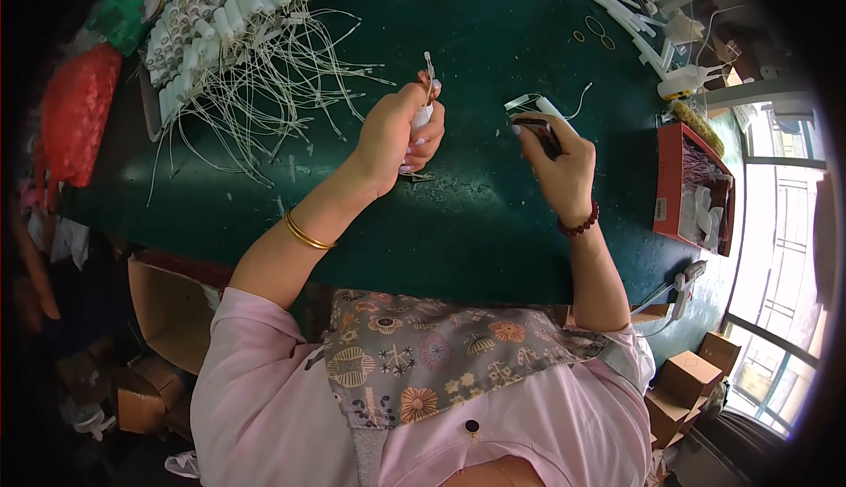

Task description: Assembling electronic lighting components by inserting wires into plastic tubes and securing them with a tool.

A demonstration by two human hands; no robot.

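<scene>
My left hand (390, 139) is closed around a white cylindrical part (423, 118), mostly hidden by the fingers. A short wire with a small pale connector (428, 57) sticks up above the thumb. To its right, my right hand (568, 163) grips a small dark object (539, 133) with a glossy black edge; its kind cannot be made out. Just beyond those fingers lies a white tube with a thin lead (553, 108), and I cannot tell if it touches the hand. Both hands are above the dark green table (458, 249).
At the far left a tray holds many white cylinders (233, 18), their thin wires (256, 108) trailing over the table. Red (75, 117) and green bags (119, 13) sit beside it. On the right are a red box (671, 174), a white bottle (683, 81), white tubes (617, 11) and rubber bands (599, 33).
</scene>
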